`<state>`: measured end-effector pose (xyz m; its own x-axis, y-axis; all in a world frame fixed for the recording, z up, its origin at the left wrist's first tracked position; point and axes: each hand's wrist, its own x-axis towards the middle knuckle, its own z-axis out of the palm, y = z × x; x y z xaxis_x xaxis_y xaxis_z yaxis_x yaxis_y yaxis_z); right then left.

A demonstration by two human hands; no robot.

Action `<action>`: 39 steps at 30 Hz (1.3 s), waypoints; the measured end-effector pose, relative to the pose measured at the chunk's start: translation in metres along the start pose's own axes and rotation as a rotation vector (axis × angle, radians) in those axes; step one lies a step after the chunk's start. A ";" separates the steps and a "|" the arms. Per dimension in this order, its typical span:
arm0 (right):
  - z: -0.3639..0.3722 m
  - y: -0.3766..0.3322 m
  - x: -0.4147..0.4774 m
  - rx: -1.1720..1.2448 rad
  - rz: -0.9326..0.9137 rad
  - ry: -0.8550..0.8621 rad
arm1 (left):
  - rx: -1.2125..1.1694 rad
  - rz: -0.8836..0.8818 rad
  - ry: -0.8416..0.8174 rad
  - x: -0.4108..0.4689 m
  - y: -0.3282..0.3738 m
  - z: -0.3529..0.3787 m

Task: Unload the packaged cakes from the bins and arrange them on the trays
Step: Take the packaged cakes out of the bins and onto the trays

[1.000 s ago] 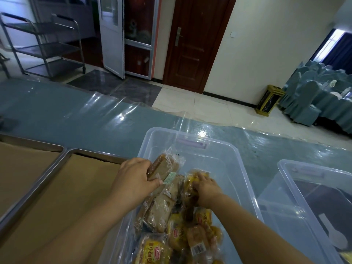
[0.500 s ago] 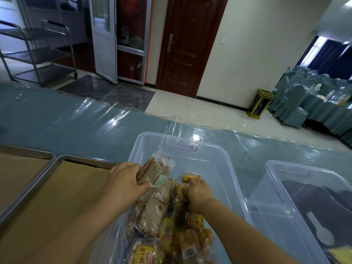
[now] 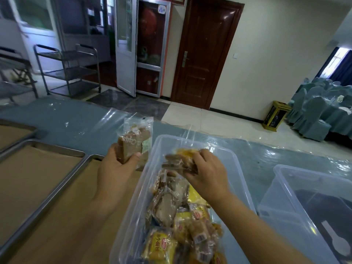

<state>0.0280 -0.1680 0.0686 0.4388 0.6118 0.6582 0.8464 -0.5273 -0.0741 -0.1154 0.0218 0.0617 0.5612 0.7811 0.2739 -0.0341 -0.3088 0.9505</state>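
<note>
Three steel trays (image 3: 57,189) lined with brown paper (image 3: 34,178) lie side by side at the left of the desk (image 3: 76,122), which is covered in blue cloth under a clear plastic sheet. No cake lies on the visible parts of the trays.

The left hand (image 3: 114,174) is raised over the far end of the nearest tray, just left of the bin's edge. Its fingers and thumb are curled round a brown packaged cake (image 3: 131,147), which stands upright with the loose top of its clear wrapper sticking up.

Right of it stands a clear plastic bin (image 3: 190,141) that holds a heap of packaged cakes (image 3: 171,206). The brown ones lie in the middle and the yellow-wrapped ones (image 3: 162,248) at the near end. The far end of the bin shows bare floor.

The right hand (image 3: 207,176) hovers inside the bin above the heap, apart from the left hand. It grips a small bundle of cakes (image 3: 182,162), seemingly one brown and one yellow, though blur hides the count.

A second clear bin (image 3: 285,187) stands just beside the first at the right, with a dark lining and a white spoon-shaped thing (image 3: 337,242) inside.
</note>
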 end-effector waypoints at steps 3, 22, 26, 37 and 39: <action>-0.009 -0.034 0.016 0.225 0.097 0.067 | -0.010 -0.074 0.088 -0.009 -0.007 -0.026; 0.137 -0.311 0.007 0.298 0.341 -0.503 | 0.194 -0.404 0.002 -0.038 -0.176 -0.234; 0.171 -0.329 -0.021 0.187 0.379 -0.465 | 0.251 -0.495 -0.130 -0.025 -0.221 -0.264; 0.202 -0.359 -0.106 -0.110 -0.002 -0.602 | 0.327 -0.437 -0.364 -0.010 -0.260 -0.282; 0.204 -0.358 -0.108 -0.093 -0.005 -0.593 | 0.332 -0.389 -0.367 -0.008 -0.259 -0.282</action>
<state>-0.2607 0.0751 -0.1289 0.5506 0.8252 0.1260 0.8310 -0.5562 0.0112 -0.3445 0.2484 -0.1450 0.7302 0.6511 -0.2069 0.4553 -0.2380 0.8579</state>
